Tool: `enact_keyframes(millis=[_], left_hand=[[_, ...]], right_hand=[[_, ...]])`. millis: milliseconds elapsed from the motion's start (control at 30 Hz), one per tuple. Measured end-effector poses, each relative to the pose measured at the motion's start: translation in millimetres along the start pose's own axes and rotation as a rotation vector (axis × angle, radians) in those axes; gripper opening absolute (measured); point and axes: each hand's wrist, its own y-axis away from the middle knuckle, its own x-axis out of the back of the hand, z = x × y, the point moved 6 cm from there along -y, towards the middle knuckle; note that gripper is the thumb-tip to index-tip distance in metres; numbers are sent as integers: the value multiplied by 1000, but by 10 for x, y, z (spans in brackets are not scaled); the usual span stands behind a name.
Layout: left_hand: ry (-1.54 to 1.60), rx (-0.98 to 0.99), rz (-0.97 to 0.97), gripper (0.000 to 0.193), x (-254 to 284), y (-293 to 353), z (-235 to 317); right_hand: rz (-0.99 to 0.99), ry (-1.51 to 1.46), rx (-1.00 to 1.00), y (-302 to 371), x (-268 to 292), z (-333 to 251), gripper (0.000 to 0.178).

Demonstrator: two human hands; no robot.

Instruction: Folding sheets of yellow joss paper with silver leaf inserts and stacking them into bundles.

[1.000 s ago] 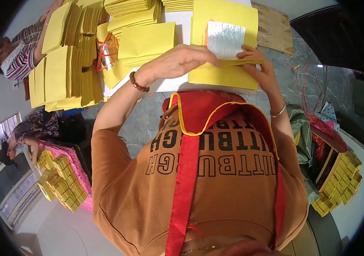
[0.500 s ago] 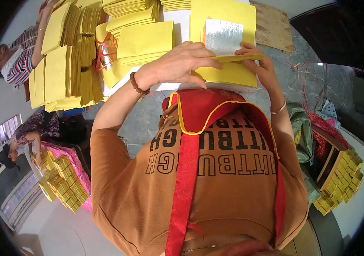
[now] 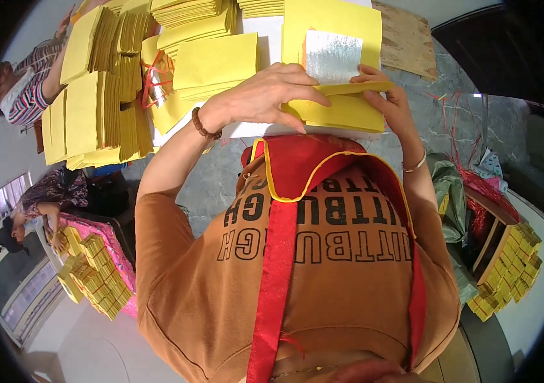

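A yellow paper sheet (image 3: 332, 112) with its near edge turned up into a folded strip (image 3: 361, 87) lies at the table's near edge. Silver foil (image 3: 334, 57) covers the middle of the yellow paper just beyond the strip. My left hand (image 3: 272, 96), with a brown bead bracelet at the wrist, grips the left end of the fold, its thumb low by the near edge. At the right end my right hand (image 3: 387, 97) pinches the strip, thumb on the near side and fingers beyond. Whether the sheet lies on others underneath, I cannot tell.
A stack of folded yellow papers (image 3: 216, 60) lies left of my work, with more stacks (image 3: 90, 108) farther left. Red strings (image 3: 156, 76) lie between them. At the left, two people handle things, one beside yellow bundles (image 3: 101, 268). A plywood board (image 3: 403, 38) is at right.
My hands hold nearly the same grip on the folded sheet. The view has shifted very slightly. At the upper left, another person's hand has moved a little.
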Motion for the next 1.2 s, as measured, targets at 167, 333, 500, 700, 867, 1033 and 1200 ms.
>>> enact_keyframes(millis=[167, 333, 500, 700, 867, 1033, 1200], left_hand=[[27, 55, -40, 57, 4, -7, -5], [-9, -24, 62, 40, 7, 13, -51], [148, 226, 121, 16, 91, 5, -149], [284, 345, 246, 29, 25, 27, -280], [139, 262, 339, 46, 33, 142, -405], [-264, 253, 316, 33, 71, 120, -278], [-321, 144, 249, 42, 62, 243, 191]], right_hand=[[17, -8, -7, 8, 1, 36, 27], [8, 2, -18, -8, 37, 35, 29], [129, -451, -133, 61, 107, 220, 35], [150, -77, -164, 32, 10, 164, 31], [219, -252, -182, 36, 10, 201, 23], [170, -57, 188, -41, 116, -191, 16], [-25, 276, 359, 288, 33, -737, 18]])
